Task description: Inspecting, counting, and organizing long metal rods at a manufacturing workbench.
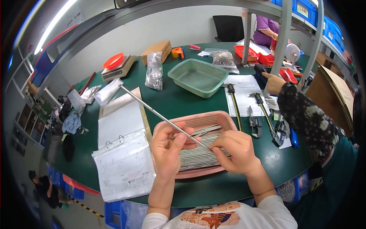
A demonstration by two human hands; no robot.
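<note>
A thin metal rod [152, 110] slants up to the left above a pink plastic basket [227, 118]. My left hand [170, 147] pinches it near its middle between thumb and fingers. At the rod's lower right end, the fingertips of my right hand [236, 151] are closed on it; that end is partly hidden by them. Beneath both hands, the basket holds many similar metal rods [196, 158] lying side by side, with a few loose ones [206, 130] across the far part.
An open ring binder [126, 168] lies left of the basket. Beyond stands a green basket [198, 78]. Calipers [235, 103] and a micrometer [254, 123] rest on the right, beside papers [244, 86]. A co-worker's sleeved arm [305, 110] reaches in from the right, near a shelf post.
</note>
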